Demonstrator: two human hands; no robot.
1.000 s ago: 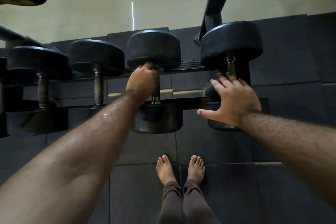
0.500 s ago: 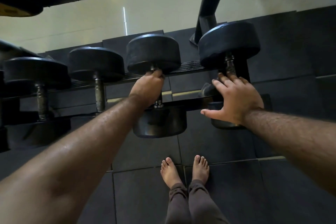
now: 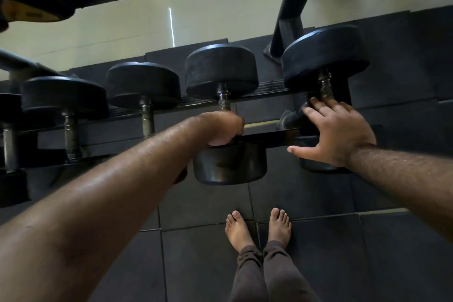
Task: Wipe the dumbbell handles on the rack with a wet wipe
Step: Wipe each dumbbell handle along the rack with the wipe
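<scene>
Dumbbells with round black rubber heads and dull knurled steel handles lie in a row across the black metal rack, each handle spanning its two rails. The left hand is curled round the near end of the handle of the second dumbbell from the right, just above its front head; the wet wipe is not visible, so whether it sits inside that fist cannot be told. The right hand lies with fingers straight and spread on the rightmost dumbbell, fingertips touching the steel handle and the palm over the front rail, gripping nothing. These weights look heavy and stiff and will probably stay put under rubbing, so there is likely no need to lift them; the handle is the place to take hold, wrapping the wipe round it and sliding along its length. Knurled steel should grip a damp wipe and may snag or shred it, while a wet bar could turn slippery. No brand, weight number or other writing can be read on the heads, the rack or the dark floor tiles.
</scene>
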